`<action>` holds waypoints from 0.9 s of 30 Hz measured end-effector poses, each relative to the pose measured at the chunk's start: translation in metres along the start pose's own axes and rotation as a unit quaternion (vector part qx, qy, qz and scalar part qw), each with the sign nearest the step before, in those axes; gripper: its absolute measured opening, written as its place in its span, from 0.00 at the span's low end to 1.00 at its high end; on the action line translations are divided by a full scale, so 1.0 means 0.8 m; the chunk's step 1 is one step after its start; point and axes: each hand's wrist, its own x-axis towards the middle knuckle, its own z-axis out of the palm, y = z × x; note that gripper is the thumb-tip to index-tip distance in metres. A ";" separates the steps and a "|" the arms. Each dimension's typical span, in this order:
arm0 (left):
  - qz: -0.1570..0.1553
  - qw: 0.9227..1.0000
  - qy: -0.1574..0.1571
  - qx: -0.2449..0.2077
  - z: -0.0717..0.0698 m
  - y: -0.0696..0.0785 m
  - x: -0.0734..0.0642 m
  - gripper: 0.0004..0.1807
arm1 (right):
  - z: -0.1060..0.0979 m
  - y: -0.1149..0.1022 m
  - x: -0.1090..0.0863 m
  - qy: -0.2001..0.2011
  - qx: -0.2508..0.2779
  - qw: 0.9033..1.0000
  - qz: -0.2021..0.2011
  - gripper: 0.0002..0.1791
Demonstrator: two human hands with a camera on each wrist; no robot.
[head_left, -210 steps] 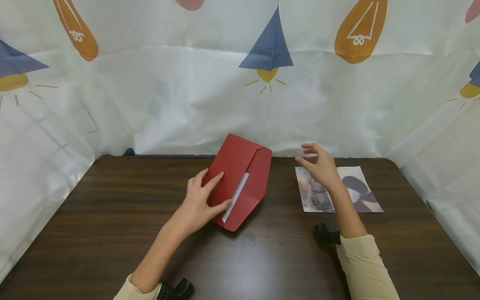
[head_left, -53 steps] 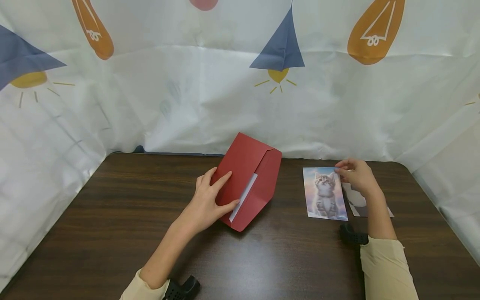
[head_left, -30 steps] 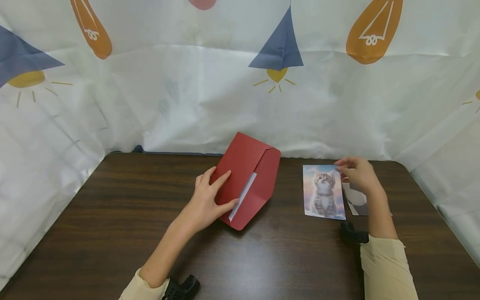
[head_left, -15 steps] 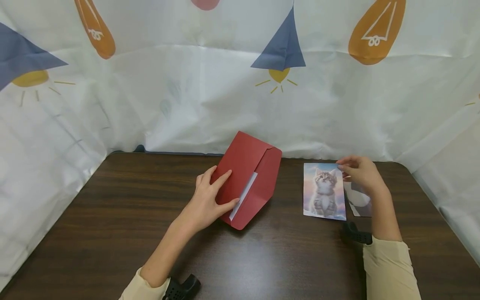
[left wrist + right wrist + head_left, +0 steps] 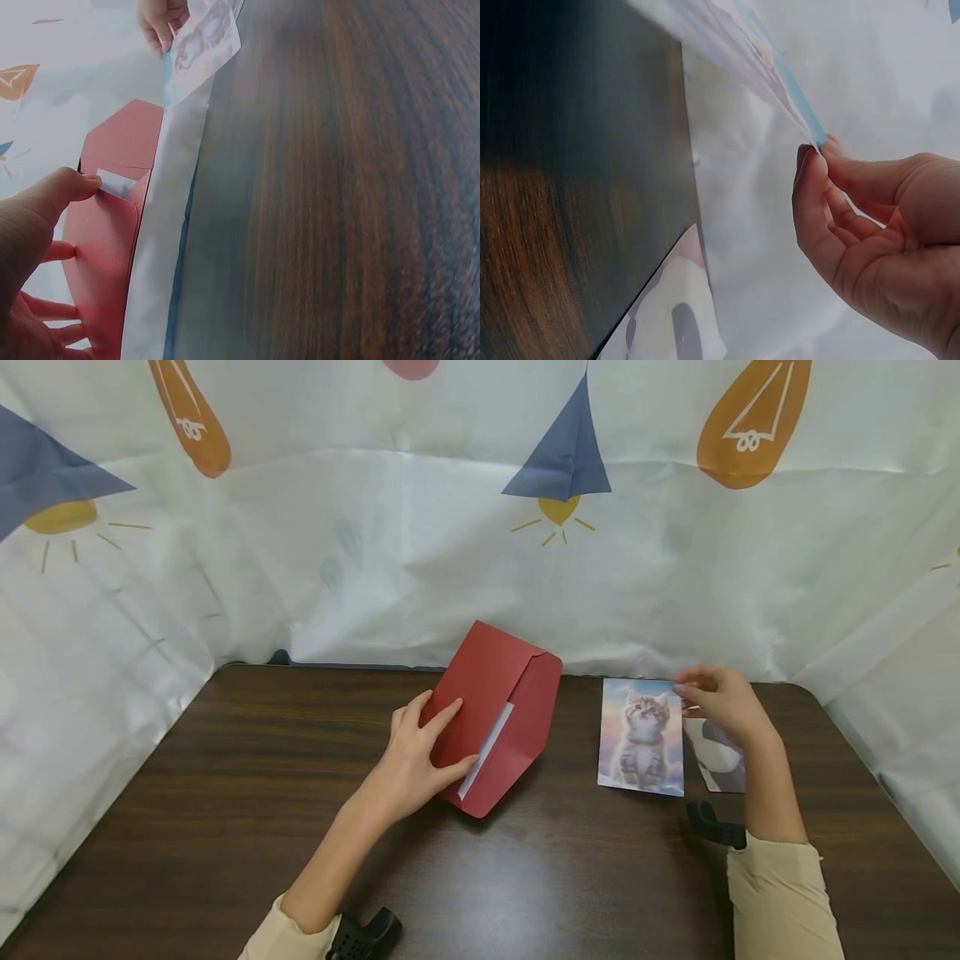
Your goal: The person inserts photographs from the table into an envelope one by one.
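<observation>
A red envelope (image 5: 480,685) lies slanted near the table's back edge. White paper (image 5: 487,752) shows in the gap beside its flap. My left hand (image 5: 411,764) rests on the envelope with spread fingers, the thumb tip at the white paper. In the left wrist view, the envelope (image 5: 112,225) appears with the thumb at its opening. My right hand (image 5: 723,706) pinches a kitten picture card (image 5: 642,739) by its top right corner. In the right wrist view, that card (image 5: 742,60) is seen nearly edge-on, raised between thumb and finger.
A second picture card (image 5: 716,756), with grey and white shapes, lies on the table under my right wrist, partly hidden. The dark wooden table (image 5: 225,827) meets a white printed curtain (image 5: 375,543) at the back. Black devices (image 5: 363,935) are worn on both wrists.
Seven seconds ago my right hand hovered open above the cards. It has since taken the kitten card by its corner, and the card has lately shifted slightly back and left. The left hand stays on the envelope.
</observation>
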 end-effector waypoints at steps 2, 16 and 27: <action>-0.001 1.000 0.000 0.000 0.000 0.000 0.000 0.40 | 0.000 -0.001 0.000 0.000 0.003 1.000 -0.001 0.20; 0.001 1.000 0.008 0.000 -0.003 -0.003 0.000 0.39 | 0.004 -0.011 -0.002 0.002 0.014 1.000 -0.019 0.19; 0.003 1.000 0.013 0.002 -0.004 -0.005 0.000 0.39 | 0.006 -0.018 -0.004 0.000 0.026 1.000 -0.016 0.20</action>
